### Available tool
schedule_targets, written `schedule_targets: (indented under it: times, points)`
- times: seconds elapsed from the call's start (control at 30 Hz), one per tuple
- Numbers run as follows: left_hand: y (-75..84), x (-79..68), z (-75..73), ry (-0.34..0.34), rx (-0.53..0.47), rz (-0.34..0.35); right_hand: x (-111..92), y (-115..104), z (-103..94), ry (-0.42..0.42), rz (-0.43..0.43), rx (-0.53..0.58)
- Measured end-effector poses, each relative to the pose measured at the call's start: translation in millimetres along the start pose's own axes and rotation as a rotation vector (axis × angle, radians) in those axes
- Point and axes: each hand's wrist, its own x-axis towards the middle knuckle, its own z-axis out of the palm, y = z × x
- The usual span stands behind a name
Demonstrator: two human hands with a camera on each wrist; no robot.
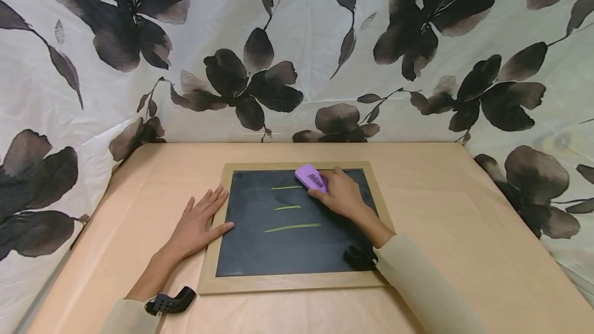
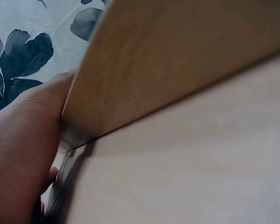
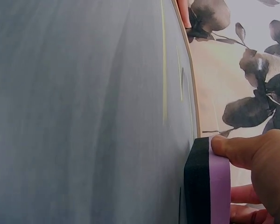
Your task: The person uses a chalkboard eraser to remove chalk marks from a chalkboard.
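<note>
Eraser, purple with dark print on its top, sat at the tips of the right hand, just ahead of the thumb and to its left. From where I stood, I could see that hand pinching it, the thumb on the near edge and the other fingers round the far side. The right wrist view showed a dark felt layer facing the chalkboard; whether it touched the surface I could not tell.

The left hand rested across the near-left stretch of the wooden frame, its fingers extended and its thumb held well apart from them, the thumb tip reaching the inner edge. It gripped nothing that I could make out.

Between the two hands, three yellow-green strokes ran across the dark board. The top stroke ended right beside the eraser, left of the right thumb. The middle stroke, the shortest, lay lower, with a darker smudge just above it. The bottom stroke, the longest, lay nearer the person than the right hand and stretched to below its thumb.

Behind each hand, a black device sat at the cuff of a pale sleeve. The table spread out beyond both hands, and past its far edge hung a white cloth patterned with dark flowers.
</note>
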Motion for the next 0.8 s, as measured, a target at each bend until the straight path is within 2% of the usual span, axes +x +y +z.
schedule_targets:
  times: [0.57,0.8]
  points:
    - [-3.2,2.8,-4.1,-0.009,-0.014,-0.011,18.6,-26.9,11.6,-0.05,-0.043,0.059]
    - [-3.9,2.8,-2.8,-0.005,-0.021,-0.011,25.0,-41.0,15.3,-0.093,-0.067,0.039]
